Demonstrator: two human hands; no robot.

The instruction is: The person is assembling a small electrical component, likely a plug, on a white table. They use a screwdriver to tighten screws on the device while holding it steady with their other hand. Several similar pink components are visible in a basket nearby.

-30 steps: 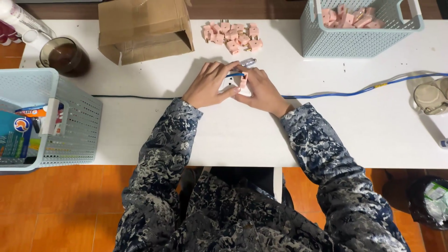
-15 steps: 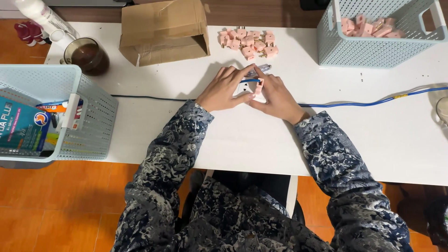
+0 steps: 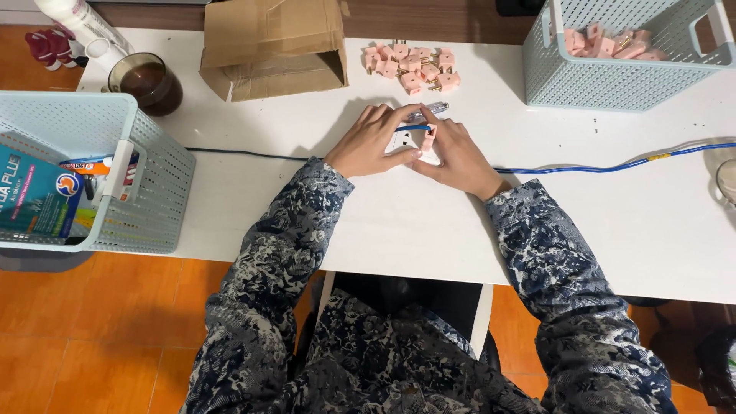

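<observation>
My left hand (image 3: 371,142) and my right hand (image 3: 456,153) meet over a small white block (image 3: 404,141) on the white table (image 3: 383,230). Both hands grip it, the left from the left side, the right from the right with a small pink plug piece (image 3: 427,142) pinched at its fingertips against the block. A blue strip crosses the block's top. Just beyond the fingers lies a pen-like tool (image 3: 429,110) with a clear body. A heap of several pink plug pieces (image 3: 410,65) sits farther back on the table.
A light blue basket (image 3: 613,77) holding more pink pieces stands at the back right. A second blue basket (image 3: 146,192) with packets overhangs the left edge. A cardboard box (image 3: 268,46), a glass of dark drink (image 3: 149,80) and a blue cable (image 3: 613,165) also lie here.
The view has shifted, so everything sits further right and lower in the picture. My hands stay together on the white block with only small finger movement.
</observation>
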